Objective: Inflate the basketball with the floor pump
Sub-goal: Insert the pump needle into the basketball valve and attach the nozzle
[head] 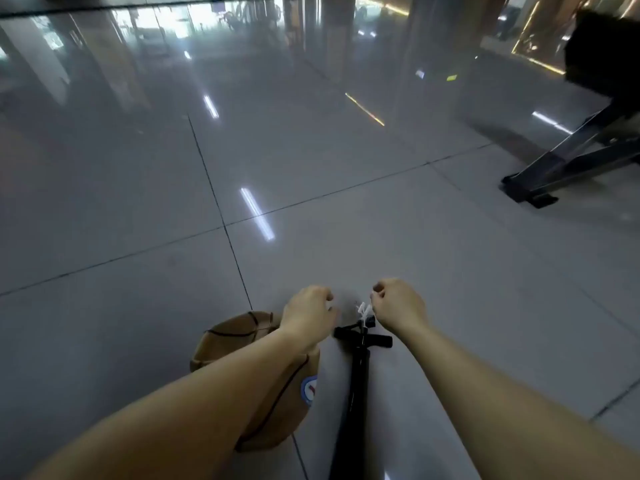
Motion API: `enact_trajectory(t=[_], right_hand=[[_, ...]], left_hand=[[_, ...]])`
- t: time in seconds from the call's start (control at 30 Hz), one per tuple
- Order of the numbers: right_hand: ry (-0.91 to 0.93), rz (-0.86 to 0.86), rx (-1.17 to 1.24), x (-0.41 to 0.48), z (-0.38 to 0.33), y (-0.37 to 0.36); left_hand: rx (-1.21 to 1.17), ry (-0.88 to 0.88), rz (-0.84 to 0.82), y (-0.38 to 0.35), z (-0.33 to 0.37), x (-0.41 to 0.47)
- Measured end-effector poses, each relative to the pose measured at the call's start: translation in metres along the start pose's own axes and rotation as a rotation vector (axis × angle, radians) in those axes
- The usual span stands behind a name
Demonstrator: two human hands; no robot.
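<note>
Tiled floor — floor pump lies by the limp basketball; my left hand and right hand curl at its white tie, likely freeing it — grip unclear.

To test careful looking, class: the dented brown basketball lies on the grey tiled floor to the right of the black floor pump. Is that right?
Not quite. The head view shows the dented brown basketball lying on the grey tiled floor to the left of the black floor pump, not the right.
</note>
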State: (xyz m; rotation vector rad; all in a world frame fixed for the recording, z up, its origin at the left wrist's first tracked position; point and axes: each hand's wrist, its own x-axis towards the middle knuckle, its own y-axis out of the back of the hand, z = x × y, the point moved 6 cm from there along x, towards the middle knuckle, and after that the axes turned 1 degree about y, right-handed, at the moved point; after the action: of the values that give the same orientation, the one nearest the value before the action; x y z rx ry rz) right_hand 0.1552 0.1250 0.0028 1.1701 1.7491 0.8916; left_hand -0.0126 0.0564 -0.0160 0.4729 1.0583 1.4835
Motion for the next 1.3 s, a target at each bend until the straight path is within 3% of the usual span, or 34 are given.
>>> enact_trajectory(t=[0.17, 0.3, 0.43, 0.57, 0.77, 1.0, 1.3], right_hand=[[-0.096, -0.156, 0.273, 0.026, 0.018, -0.047], [-0.128, -0.161, 0.401, 0.02, 0.036, -0.059], [-0.233, -0.199, 0.699, 0.008, 0.049, -0.055], [-0.201, -0.213, 0.782, 0.004, 0.052, -0.047], [-0.138, -0.214, 0.675, 0.003, 0.055, -0.045], [-0.182, -0.363, 0.587, -0.01, 0.068, -0.042], [-0.253, -0.438, 0.673, -0.026, 0.089, -0.057]], left_hand=[[-0.373, 0.141, -0.088, -0.044, -0.009, 0.035], [-0.59, 0.208, -0.153, -0.075, -0.004, 0.042], [-0.756, 0.243, -0.113, -0.092, 0.002, 0.036], [-0.861, 0.25, -0.053, -0.096, 0.005, 0.027], [-0.772, 0.092, -0.022, -0.088, 0.023, 0.018], [-0.589, 0.016, -0.04, -0.102, 0.03, 0.012], [-0.429, -0.078, -0.083, -0.115, 0.037, -0.005]])
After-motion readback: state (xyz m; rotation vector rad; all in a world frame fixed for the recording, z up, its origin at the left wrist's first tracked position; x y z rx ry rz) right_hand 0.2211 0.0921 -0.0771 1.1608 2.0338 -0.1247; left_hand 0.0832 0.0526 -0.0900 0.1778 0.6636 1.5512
